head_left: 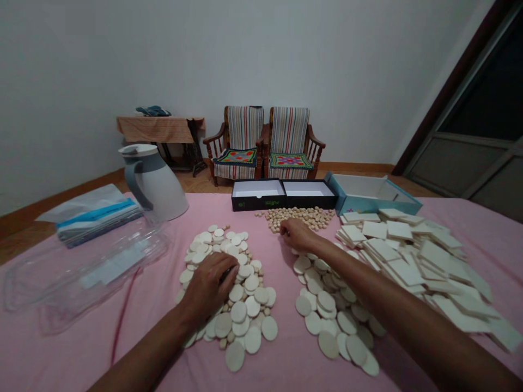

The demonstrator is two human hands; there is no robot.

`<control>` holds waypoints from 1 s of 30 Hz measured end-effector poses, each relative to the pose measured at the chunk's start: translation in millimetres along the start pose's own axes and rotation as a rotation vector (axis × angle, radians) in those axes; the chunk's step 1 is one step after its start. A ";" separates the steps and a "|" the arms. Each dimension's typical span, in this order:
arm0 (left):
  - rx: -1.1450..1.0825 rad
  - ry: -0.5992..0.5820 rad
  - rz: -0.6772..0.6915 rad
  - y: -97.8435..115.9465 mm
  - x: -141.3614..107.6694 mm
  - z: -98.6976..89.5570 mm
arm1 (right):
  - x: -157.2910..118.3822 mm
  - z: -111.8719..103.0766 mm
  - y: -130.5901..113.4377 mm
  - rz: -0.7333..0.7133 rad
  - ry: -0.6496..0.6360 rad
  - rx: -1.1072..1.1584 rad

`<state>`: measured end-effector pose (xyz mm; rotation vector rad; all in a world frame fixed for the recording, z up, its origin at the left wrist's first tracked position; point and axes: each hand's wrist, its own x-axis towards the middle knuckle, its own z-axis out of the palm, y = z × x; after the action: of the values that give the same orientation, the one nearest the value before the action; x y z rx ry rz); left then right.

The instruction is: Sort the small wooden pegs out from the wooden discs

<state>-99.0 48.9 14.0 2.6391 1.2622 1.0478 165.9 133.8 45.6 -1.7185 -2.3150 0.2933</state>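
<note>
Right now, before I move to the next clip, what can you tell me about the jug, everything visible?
The jug has a smooth pale body, plastic-looking, widening downward, with a grey collar and curved grey handle towards the camera, and a whitish lid that looks closed. It stands on its base on the pink cloth, beside the blue-and-white packet. Neither the left hand nor the right hand touches it.

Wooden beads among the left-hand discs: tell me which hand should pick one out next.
Left, I'd judge: the left hand is over that disc pile, where wooden beads show in the gaps. The right hand is at the separate bead heap.
</note>
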 end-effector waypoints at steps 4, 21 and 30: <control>0.001 0.000 0.002 0.7 0.6 -0.7 | -0.3 -3.6 2.4 0.052 0.168 0.011; -0.015 -0.028 -0.004 1.0 0.7 -0.4 | -41.0 38.3 -47.7 -0.283 -0.142 0.128; -0.025 -0.036 -0.017 -0.3 0.2 0.1 | -28.1 28.9 -42.9 -0.290 -0.080 0.180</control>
<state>-99.1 49.3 13.9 2.6118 1.2547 1.0014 125.7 94.1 29.1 -1.2898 -2.4678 0.5041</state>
